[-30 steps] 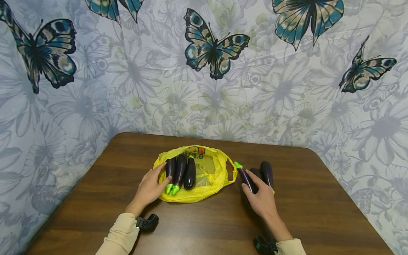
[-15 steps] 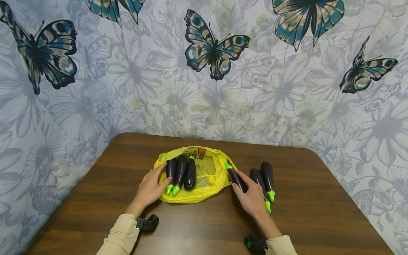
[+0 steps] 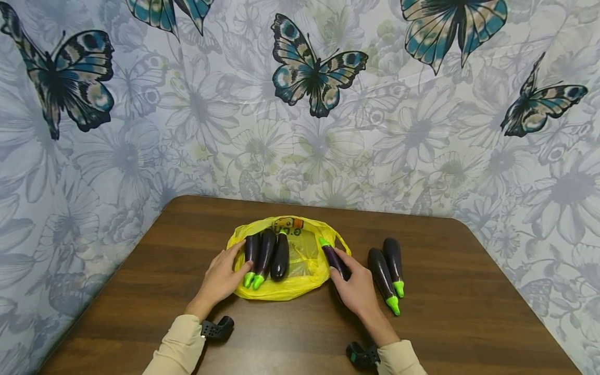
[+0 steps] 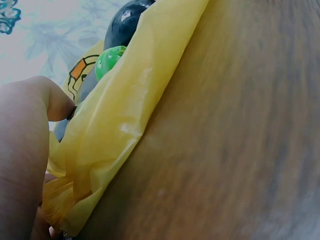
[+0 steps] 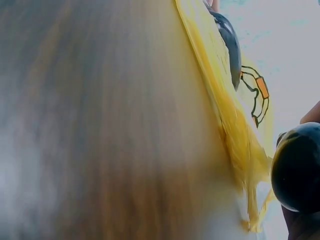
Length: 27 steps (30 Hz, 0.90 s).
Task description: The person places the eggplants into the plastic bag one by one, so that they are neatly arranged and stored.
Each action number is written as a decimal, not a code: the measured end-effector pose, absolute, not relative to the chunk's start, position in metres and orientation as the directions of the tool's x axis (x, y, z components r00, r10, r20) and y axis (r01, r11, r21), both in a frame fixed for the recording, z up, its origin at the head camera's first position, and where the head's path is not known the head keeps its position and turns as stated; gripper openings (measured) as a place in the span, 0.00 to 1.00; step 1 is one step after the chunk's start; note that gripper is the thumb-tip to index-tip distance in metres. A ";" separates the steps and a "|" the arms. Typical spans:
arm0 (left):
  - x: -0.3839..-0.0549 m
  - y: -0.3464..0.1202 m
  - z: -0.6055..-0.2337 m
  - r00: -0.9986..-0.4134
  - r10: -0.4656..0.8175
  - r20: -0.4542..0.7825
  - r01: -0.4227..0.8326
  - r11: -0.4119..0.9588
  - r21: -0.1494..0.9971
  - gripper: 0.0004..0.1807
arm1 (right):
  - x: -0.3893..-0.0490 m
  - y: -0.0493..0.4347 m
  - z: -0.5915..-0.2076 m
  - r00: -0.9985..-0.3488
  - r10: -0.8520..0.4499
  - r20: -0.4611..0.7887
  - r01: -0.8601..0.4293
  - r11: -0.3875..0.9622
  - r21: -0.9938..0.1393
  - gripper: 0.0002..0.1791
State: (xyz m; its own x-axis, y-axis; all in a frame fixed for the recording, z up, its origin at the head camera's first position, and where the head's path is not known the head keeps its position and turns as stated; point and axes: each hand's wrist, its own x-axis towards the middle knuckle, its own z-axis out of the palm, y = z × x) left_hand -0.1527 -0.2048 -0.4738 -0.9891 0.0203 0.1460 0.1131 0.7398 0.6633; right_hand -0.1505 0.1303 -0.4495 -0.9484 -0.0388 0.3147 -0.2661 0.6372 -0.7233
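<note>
A yellow plastic bag lies spread on the table with its mouth facing up. Three dark purple eggplants rest side by side at its left, two with green stem ends toward me. My left hand holds the bag's left rim, thumb over the edge against an eggplant, fingers partly hidden behind the plastic. My right hand grips another eggplant by its body, its green tip pointing over the bag's right rim. In the right wrist view the rounded end of this eggplant shows beside the bag.
Two more eggplants, a nearer one and a farther one, lie on the brown wooden table right of my right hand. A wall covering printed with butterflies and flowers stands behind the table.
My right hand has carried its eggplant leftward from beside the other two to the bag's right rim. The left hand and the bagged eggplants have stayed put.
</note>
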 end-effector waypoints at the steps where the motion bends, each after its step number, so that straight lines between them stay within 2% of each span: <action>1: -0.153 -0.205 -0.474 -0.989 0.020 0.145 0.112 0.741 0.662 0.37 | -0.151 0.129 -0.449 -0.949 -0.040 0.313 -0.266 0.636 -0.724 0.27; 16: -0.152 -0.206 -0.473 -0.990 0.025 0.142 0.112 0.748 0.654 0.36 | -0.151 0.109 -0.447 -0.930 -0.082 0.359 -0.325 0.641 -0.695 0.28; 27: -0.151 -0.205 -0.475 -0.986 0.061 0.157 0.148 0.761 0.631 0.35 | -0.152 0.090 -0.447 -0.945 -0.127 0.302 -0.312 0.630 -0.711 0.29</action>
